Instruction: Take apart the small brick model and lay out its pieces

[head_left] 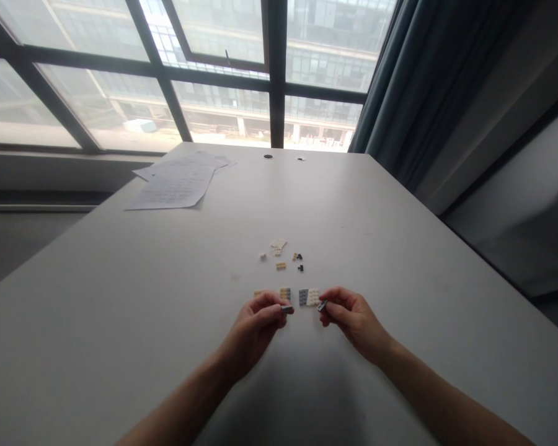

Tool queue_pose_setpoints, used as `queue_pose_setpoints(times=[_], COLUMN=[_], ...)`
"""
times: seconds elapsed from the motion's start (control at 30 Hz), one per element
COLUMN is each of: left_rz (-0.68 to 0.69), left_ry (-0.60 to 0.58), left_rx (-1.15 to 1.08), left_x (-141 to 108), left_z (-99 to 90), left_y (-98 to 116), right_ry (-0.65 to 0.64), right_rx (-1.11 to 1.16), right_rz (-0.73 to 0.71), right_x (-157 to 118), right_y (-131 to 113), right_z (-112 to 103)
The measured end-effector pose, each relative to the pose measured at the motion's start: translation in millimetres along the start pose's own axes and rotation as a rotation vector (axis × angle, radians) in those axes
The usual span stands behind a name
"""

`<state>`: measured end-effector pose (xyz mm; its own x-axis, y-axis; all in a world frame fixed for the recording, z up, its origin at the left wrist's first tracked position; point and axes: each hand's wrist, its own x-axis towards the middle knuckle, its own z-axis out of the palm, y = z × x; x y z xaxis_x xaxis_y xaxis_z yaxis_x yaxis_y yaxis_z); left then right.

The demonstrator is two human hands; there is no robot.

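Observation:
Between the thumb and fingers of my left hand [260, 319] is a small grey building brick [287, 308]. My right hand [351, 316] pinches another small dark grey brick [322, 305], tilted, a short way to the right. Just beyond the hands lie a grey plate piece [303, 297] and a white studded plate [313, 297], side by side. A yellow and grey studded piece [285, 293] sits behind my left fingers, which partly cover another yellow piece [259, 292]. The undersides of both held bricks are hidden.
Farther off lie a yellow brick [281, 266], small black pieces [300, 268], a white piece [263, 256] and a cluster of white pieces [278, 246]. Printed paper sheets [172, 186] rest at the far left of the white table [121, 297]. A dark curtain [385, 99] hangs beyond its right side.

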<state>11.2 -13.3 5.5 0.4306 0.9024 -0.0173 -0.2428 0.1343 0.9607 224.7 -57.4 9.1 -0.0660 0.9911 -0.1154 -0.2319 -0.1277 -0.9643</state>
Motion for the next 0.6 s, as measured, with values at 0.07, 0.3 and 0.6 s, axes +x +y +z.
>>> queue_pose_setpoints(times=[0.07, 0.3, 0.6], left_rz=[0.059, 0.503, 0.535], left_ry=[-0.048, -0.209, -0.207], left_rx=[0.228, 1.238, 1.310], left_x=[-2.5, -14.0, -12.6], left_z=[1.2, 11.3, 10.6], left_y=[1.7, -9.9, -18.1], right_ry=[0.009, -0.309, -0.219], right_rx=[-0.296, -1.473, -1.386], right_rz=[-0.155, -0.945, -0.826], right_x=[-1.7, -5.9, -9.9], right_y=[0.4, 14.6, 22.4], right_z=[-2.7, -8.5, -7.5])
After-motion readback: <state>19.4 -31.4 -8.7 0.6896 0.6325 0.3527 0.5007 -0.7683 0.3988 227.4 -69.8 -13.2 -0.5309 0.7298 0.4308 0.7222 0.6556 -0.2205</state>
